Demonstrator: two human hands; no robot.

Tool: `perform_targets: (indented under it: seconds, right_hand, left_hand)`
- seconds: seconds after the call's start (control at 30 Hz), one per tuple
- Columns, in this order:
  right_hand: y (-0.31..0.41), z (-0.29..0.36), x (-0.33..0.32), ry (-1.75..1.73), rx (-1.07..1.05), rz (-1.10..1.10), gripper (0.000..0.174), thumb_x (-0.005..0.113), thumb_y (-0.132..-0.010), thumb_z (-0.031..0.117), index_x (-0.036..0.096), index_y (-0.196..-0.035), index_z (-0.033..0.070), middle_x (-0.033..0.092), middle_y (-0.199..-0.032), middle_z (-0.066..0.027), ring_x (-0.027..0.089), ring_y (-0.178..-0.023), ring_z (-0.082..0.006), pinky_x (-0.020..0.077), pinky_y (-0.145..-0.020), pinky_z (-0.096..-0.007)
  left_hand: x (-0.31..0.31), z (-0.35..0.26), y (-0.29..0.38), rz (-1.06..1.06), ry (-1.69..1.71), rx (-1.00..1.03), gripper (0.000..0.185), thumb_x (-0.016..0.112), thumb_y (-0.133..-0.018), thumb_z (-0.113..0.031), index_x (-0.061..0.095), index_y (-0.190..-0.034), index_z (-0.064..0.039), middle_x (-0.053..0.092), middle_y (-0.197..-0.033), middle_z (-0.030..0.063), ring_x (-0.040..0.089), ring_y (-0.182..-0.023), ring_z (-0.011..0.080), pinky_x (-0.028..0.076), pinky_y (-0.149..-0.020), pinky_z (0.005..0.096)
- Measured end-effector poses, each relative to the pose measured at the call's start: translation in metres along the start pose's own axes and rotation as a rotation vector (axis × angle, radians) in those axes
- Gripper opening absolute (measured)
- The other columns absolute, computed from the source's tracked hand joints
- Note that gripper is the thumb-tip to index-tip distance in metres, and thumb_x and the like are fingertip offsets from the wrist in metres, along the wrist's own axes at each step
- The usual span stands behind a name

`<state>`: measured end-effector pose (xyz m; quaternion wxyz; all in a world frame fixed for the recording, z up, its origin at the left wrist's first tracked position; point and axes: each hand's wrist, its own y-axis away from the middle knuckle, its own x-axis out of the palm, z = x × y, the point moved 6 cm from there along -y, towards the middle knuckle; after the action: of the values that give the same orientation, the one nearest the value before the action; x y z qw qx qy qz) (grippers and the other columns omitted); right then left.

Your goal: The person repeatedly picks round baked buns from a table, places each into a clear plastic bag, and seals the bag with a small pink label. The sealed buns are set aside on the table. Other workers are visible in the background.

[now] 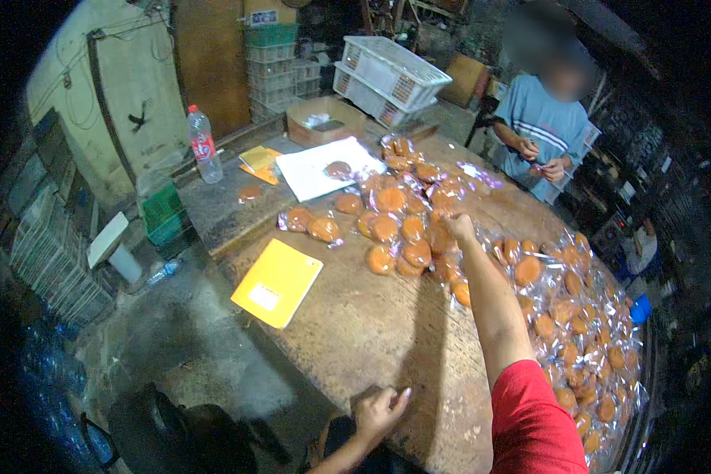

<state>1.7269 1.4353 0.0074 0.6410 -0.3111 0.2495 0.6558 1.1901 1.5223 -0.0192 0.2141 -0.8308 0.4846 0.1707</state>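
My right hand (459, 226) reaches across the wooden table (355, 332) into a loose heap of round brown buns (416, 253) in clear plastic wrappers. Its fingertips are hidden against the heap, so a grip on a bun cannot be made out. By the table's near edge is my left hand (382, 412), fingers loosely apart and holding nothing. To the right of my right forearm spreads a larger mass of wrapped buns (575, 332). Left of the heap lies a yellow notebook (278, 283) with a white label.
Toward the back are white papers (326, 181), a plastic bottle (204, 148), and a cardboard box (308, 127). White plastic crates (391, 74) are stacked behind. Across the table, a person in a grey-blue shirt (539, 118) holds something small. A green crate (161, 213) stands beyond the left edge.
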Motion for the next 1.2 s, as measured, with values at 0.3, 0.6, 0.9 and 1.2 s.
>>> perform_targets:
  seconds: [0.3, 0.6, 0.9, 1.2]
  right_hand:
    - [0.068, 0.05, -0.056, -0.172, -0.257, -0.306, 0.022, 0.062, -0.095, 0.022, 0.067, -0.095, 0.0, 0.065, -0.091, -0.0133, 0.062, -0.085, -0.0242, 0.0494, -0.08, -0.0355]
    - [0.313, 0.111, -0.223, -0.366, -0.548, -0.624, 0.015, 0.058, -0.099, 0.013, 0.058, -0.099, -0.002, 0.055, -0.104, -0.0116, 0.055, -0.1, -0.0235, 0.0449, -0.091, -0.0336]
    - [0.555, 0.049, -0.308, -0.754, -0.423, -0.543, 0.005, 0.053, -0.1, 0.004, 0.055, -0.098, 0.0, 0.058, -0.098, -0.0071, 0.057, -0.099, -0.0149, 0.0464, -0.092, -0.0314]
    - [0.656, -0.006, -0.396, -0.403, -0.335, -0.744, 0.005, 0.062, -0.092, 0.001, 0.062, -0.097, -0.001, 0.065, -0.096, -0.0128, 0.063, -0.09, -0.0226, 0.0496, -0.083, -0.0326]
  left_hand:
    - [-0.002, -0.004, 0.002, -0.051, -0.057, 0.03, 0.036, 0.071, -0.089, -0.039, 0.059, -0.07, -0.011, 0.059, -0.051, 0.0078, 0.063, -0.046, 0.0303, 0.05, -0.045, 0.0419]
    - [-0.005, -0.002, 0.0, -0.11, -0.015, 0.02, 0.033, 0.072, -0.088, -0.022, 0.057, -0.066, -0.003, 0.052, -0.054, 0.0151, 0.054, -0.048, 0.0322, 0.043, -0.049, 0.0422]
    - [-0.05, -0.03, 0.092, -0.283, -0.083, 0.313, 0.019, 0.067, -0.092, -0.023, 0.065, -0.09, -0.004, 0.059, -0.08, 0.0115, 0.059, -0.082, 0.0332, 0.046, -0.079, 0.0399]
    - [-0.054, 0.06, 0.262, 0.213, -0.309, -0.696, 0.075, 0.048, -0.096, -0.061, 0.042, -0.143, -0.002, 0.042, -0.148, 0.0194, 0.039, -0.137, 0.0373, 0.032, -0.113, 0.0467]
